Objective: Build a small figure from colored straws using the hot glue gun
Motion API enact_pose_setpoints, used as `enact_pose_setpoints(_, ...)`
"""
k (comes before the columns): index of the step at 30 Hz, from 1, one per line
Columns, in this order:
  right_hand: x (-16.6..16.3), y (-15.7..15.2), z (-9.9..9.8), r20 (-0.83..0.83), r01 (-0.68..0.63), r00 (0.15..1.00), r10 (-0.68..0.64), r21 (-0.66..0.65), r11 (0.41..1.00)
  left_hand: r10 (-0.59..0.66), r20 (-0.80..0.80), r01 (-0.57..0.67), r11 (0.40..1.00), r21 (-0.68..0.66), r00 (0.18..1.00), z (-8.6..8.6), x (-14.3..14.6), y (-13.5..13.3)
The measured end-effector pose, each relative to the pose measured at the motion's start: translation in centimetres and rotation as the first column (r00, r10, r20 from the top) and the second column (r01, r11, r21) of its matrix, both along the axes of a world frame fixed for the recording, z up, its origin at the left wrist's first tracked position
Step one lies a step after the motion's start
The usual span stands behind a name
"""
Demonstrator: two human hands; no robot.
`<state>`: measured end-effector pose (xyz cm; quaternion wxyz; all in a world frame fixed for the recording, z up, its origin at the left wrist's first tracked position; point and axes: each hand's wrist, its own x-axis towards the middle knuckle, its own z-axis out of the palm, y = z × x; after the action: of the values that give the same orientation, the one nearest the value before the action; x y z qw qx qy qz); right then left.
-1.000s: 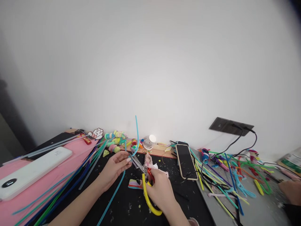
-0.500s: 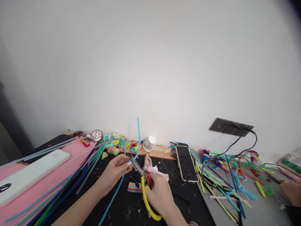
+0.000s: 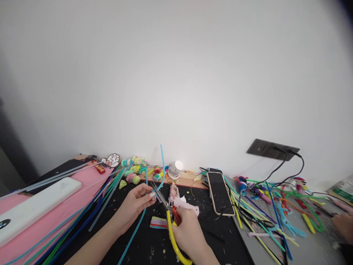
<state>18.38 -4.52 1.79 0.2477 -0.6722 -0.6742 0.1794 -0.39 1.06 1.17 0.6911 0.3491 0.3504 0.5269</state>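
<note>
My left hand pinches a long light-blue pipe cleaner that curves up from my fingers and trails down across the black mat. My right hand grips scissors with yellow and red handles. Their metal blades point up-left and meet the pipe cleaner by my left fingertips. Just behind the scissors lies a pink glue gun. A striped pastel strip rests on the mat below the blades.
A white power bank lies on a pink sheet at left beside several long coloured pipe cleaners. A phone sits right of centre, with tangled pipe cleaners and cables beyond. Another person's hand shows at far right.
The view has tilted slightly, shifting everything a little lower. Both hands stay together at the pipe cleaner; the scissors remain at the same spot.
</note>
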Motion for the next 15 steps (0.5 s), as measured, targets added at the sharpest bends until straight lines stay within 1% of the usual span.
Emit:
enact_pose_setpoints(4, 0.1, 0.2, -0.6, -0.049, -0.015, 0.999, 0.015, -0.006, 1.0, 0.012, -0.007, -0.012, 1.0, -0.003, 1.0, 0.1, 0.1, 0.0)
enact_pose_setpoints(7, 0.0, 0.1, -0.5, -0.07, -0.002, 0.998, 0.006, 0.055, 0.998, 0.052, -0.004, -0.052, 0.999, -0.01, 0.999, 0.1, 0.0, 0.2)
enact_pose_setpoints(9, 0.0, 0.0, -0.1, -0.068, 0.01, 0.998, -0.003, 0.11, 0.994, 0.122, 0.01, -0.122, 0.993, -0.007, 0.993, 0.0, -0.1, 0.4)
enact_pose_setpoints(11, -0.1, -0.1, 0.2, -0.074, 0.007, 0.997, 0.003, 0.139, 0.99, 0.222, 0.015, -0.223, 0.975, 0.004, 0.975, -0.1, -0.2, 0.7)
enact_pose_setpoints(13, -0.2, -0.1, 0.5, -0.104, -0.012, 0.994, 0.028, 0.152, 0.988, 0.33, -0.016, -0.329, 0.943, 0.038, 0.944, -0.4, -0.4, 1.1)
enact_pose_setpoints(15, -0.3, -0.1, 0.8, -0.143, -0.041, 0.987, 0.066, 0.175, 0.984, 0.411, -0.086, -0.402, 0.91, 0.103, 0.907, -0.7, -0.6, 1.4)
